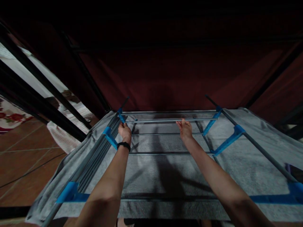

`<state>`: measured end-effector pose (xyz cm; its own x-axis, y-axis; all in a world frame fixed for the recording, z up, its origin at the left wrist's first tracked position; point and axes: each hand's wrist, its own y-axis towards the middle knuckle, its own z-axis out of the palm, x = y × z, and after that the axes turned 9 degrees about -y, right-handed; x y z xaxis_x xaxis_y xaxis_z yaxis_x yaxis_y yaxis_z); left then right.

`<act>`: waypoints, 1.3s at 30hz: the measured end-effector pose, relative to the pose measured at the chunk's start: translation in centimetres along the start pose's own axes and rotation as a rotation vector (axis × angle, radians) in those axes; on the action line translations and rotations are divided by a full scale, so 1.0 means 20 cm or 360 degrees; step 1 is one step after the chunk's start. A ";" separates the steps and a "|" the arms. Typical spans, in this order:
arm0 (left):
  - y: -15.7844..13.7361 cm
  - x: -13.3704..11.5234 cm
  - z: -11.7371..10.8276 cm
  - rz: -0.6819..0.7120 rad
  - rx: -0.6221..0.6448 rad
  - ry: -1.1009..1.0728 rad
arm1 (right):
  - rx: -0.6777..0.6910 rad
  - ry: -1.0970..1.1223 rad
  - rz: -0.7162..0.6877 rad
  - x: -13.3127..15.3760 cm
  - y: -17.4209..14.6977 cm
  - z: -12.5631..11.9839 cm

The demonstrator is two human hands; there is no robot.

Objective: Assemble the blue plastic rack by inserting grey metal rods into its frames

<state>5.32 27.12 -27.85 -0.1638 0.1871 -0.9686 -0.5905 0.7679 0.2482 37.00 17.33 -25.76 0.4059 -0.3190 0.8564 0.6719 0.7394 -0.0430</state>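
Observation:
A frame of grey metal rods and blue plastic connectors lies on a grey cloth. My left hand, with a black band on its wrist, is closed at the left end of a metal rod, beside a blue connector. My right hand pinches the same rod right of its middle. The rod's right end meets another blue connector. My left fingertips are partly hidden. Thinner crossbars run below both hands.
Several loose grey tubes lie bundled along the frame's left side. Behind stands a dark red fabric panel with black bars. A dark object rests at the right edge. Brown floor tiles and a striped cloth show at left.

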 end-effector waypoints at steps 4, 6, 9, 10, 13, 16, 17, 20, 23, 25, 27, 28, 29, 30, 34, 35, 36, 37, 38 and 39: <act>-0.02 0.00 -0.02 0.0067 0.0049 0.0077 | -0.0064 -0.0020 0.0003 0.01 0.02 0.03; -0.03 -0.01 -0.02 0.0069 0.0055 0.0098 | -0.0098 -0.0040 0.0007 0.01 0.03 0.04; -0.04 -0.03 -0.02 0.0056 0.0043 0.0139 | -0.0137 -0.0085 0.0014 0.02 0.04 0.06; -0.05 -0.03 -0.02 0.0050 0.0035 0.0154 | -0.0152 -0.0104 0.0010 0.01 0.04 0.07; -0.05 -0.05 -0.02 0.0043 0.0013 0.0201 | -0.0198 -0.0147 -0.0002 -0.01 0.04 0.07; -0.04 -0.05 -0.03 0.0040 0.0013 0.0201 | -0.0196 -0.0130 0.0019 -0.02 0.04 0.06; -0.04 -0.04 -0.03 0.0043 0.0025 0.0192 | -0.0172 -0.0115 0.0027 -0.02 0.04 0.05; -0.03 -0.04 -0.05 0.0087 0.0086 0.0193 | -0.0079 -0.0052 0.0063 0.00 0.02 0.03; -0.04 -0.04 -0.06 0.0109 0.0128 0.0194 | -0.0006 0.0030 0.0102 0.03 0.00 0.01; -0.04 -0.04 -0.07 0.0116 0.0163 0.0168 | 0.0014 0.0072 0.0144 0.05 -0.02 0.00; -0.04 -0.04 -0.08 0.0136 0.0216 0.0155 | 0.0018 0.0090 0.0217 0.07 -0.03 -0.01; -0.04 -0.04 -0.09 0.0140 0.0243 0.0150 | 0.0027 0.0093 0.0260 0.09 -0.04 -0.01; -0.03 -0.04 -0.09 0.0130 0.0257 0.0138 | 0.0045 0.0093 0.0304 0.10 -0.04 -0.01; -0.03 -0.04 -0.09 0.0112 0.0264 0.0114 | 0.0070 0.0091 0.0350 0.11 -0.05 -0.02; -0.02 -0.01 -0.09 0.0078 0.0236 -0.0027 | 0.0177 0.0094 0.0515 0.14 -0.05 -0.04; -0.04 -0.01 -0.08 0.0049 0.0179 -0.0041 | 0.0188 0.0087 0.0540 0.15 -0.05 -0.04; -0.06 0.00 -0.08 0.0001 0.0098 -0.0046 | 0.0191 0.0077 0.0557 0.15 -0.05 -0.04; -0.09 0.00 -0.08 -0.0069 0.0010 -0.0054 | 0.0187 0.0066 0.0570 0.15 -0.04 -0.04; -0.13 0.00 -0.07 -0.0160 -0.0059 -0.0076 | 0.0184 0.0056 0.0583 0.15 -0.04 -0.04; -0.19 0.00 -0.07 -0.0251 -0.0090 -0.0111 | 0.0187 0.0049 0.0597 0.15 -0.04 -0.05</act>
<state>6.50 23.45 -28.80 -0.0117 0.1107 -0.9938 -0.6485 0.7557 0.0918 38.35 15.28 -23.55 0.6294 -0.0303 0.7765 0.3987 0.8703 -0.2892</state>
